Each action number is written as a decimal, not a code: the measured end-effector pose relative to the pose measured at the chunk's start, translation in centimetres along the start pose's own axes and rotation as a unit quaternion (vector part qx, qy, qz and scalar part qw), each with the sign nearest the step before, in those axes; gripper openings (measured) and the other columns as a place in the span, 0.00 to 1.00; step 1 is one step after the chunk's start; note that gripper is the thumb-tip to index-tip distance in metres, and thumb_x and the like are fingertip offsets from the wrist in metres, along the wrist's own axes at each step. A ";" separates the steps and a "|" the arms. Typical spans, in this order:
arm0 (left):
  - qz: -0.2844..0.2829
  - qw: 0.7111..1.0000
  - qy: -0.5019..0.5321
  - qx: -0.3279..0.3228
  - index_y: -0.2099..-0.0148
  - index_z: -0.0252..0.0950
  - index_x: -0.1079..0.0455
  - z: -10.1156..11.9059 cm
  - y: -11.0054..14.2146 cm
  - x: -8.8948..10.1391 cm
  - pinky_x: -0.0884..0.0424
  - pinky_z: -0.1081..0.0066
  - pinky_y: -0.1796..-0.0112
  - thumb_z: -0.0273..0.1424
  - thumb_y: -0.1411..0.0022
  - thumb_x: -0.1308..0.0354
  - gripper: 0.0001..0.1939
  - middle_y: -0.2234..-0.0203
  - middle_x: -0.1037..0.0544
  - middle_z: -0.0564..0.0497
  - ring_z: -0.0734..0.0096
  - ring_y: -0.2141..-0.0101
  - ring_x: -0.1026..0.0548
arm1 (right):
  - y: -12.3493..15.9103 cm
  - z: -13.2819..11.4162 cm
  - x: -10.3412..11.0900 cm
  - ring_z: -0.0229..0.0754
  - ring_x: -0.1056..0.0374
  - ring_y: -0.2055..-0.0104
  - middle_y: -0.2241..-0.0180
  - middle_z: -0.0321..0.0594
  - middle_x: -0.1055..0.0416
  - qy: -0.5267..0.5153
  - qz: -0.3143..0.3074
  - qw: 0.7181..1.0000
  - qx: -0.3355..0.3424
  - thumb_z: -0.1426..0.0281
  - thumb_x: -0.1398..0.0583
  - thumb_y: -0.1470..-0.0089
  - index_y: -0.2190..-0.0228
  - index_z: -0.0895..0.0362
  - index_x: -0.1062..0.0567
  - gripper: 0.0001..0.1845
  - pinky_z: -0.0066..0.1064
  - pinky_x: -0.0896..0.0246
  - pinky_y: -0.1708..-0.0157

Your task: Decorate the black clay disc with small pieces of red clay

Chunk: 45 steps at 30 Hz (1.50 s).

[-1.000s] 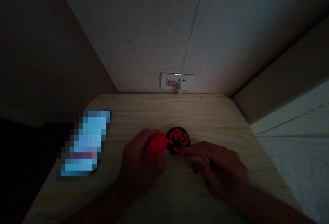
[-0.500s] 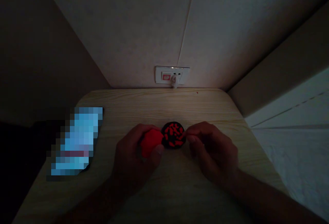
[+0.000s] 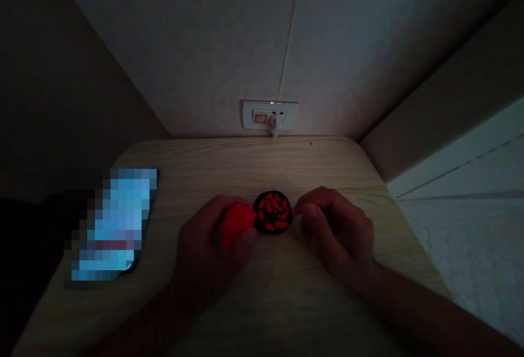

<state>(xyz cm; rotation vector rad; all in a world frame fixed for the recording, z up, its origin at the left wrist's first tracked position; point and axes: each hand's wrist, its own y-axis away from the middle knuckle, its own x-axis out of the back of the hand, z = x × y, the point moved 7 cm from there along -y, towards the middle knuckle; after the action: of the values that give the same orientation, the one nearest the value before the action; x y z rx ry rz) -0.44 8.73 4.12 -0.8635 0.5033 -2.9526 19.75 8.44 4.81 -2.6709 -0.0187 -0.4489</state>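
Both bare hands meet over a pale wood-grained bench (image 3: pixel 196 174) in a dim room. Left hand (image 3: pixel 202 245): closed around a bright red rounded lump (image 3: pixel 235 225), fingers behind it and thumb across its near side, a wrap that seems meant to keep it steady. Between the hands, the lump's right edge close against it, lies a round black disc (image 3: pixel 267 218) scattered with small red pieces (image 3: pixel 281 225). Its place there probably suits both sides, within reach of either set of fingertips. Whether disc and lump are joined cannot be told.

Right hand (image 3: pixel 341 228): curled, with thumb and forefinger drawn toward each other just beside the disc's right rim. That posture looks suited to small pieces, but it is too dark to tell whether the fingertips are pressed together or hold anything.

Well to the left of the left hand lies a bright, pixelated slab (image 3: pixel 114 212), perhaps a phone, apart from the handwork. Beyond the hands, a wall socket (image 3: pixel 291 114) with a plug (image 3: pixel 274 124) in it sits just above the bench's far edge. A tiny red speck (image 3: pixel 311 143) lies near that edge, beyond the right hand.
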 end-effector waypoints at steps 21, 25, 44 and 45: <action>0.002 1.000 0.011 0.014 0.58 0.37 0.26 -0.4 0.1 0.0 0.24 0.71 0.66 0.30 0.44 0.40 0.10 0.67 0.19 0.51 0.67 0.68 0.22 | -0.1 -0.3 -0.1 0.34 0.31 0.74 0.71 0.36 0.24 0.036 0.004 0.999 0.022 0.73 0.34 0.40 0.65 0.56 0.22 0.01 0.25 0.35 0.76; -0.002 1.000 0.008 0.015 0.58 0.37 0.25 -0.4 0.0 0.0 0.23 0.70 0.66 0.31 0.43 0.40 0.10 0.67 0.18 0.51 0.66 0.68 0.21 | -0.3 -0.6 -0.2 0.34 0.31 0.75 0.75 0.35 0.25 0.044 -0.005 0.999 0.025 0.71 0.36 0.39 0.68 0.56 0.22 0.05 0.25 0.36 0.77; -0.005 1.000 0.022 0.012 0.57 0.36 0.26 -0.5 0.2 0.0 0.24 0.71 0.68 0.31 0.42 0.40 0.10 0.68 0.20 0.51 0.68 0.70 0.23 | 0.1 -0.4 -0.1 0.32 0.33 0.79 0.73 0.36 0.23 0.037 0.004 0.999 0.013 0.72 0.34 0.40 0.64 0.55 0.20 0.02 0.24 0.40 0.82; -0.006 1.000 0.024 0.011 0.57 0.36 0.26 -0.5 0.2 0.0 0.24 0.71 0.68 0.31 0.42 0.40 0.10 0.68 0.20 0.51 0.68 0.70 0.23 | 0.1 -0.4 -0.1 0.33 0.32 0.78 0.73 0.36 0.23 0.038 0.003 0.999 0.014 0.72 0.34 0.40 0.64 0.55 0.20 0.02 0.24 0.40 0.82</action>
<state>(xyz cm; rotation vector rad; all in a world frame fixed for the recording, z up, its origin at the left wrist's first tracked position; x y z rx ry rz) -0.69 8.71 3.66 -0.7977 0.4695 -2.9907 19.54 8.18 5.11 -2.6236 0.0066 -0.5437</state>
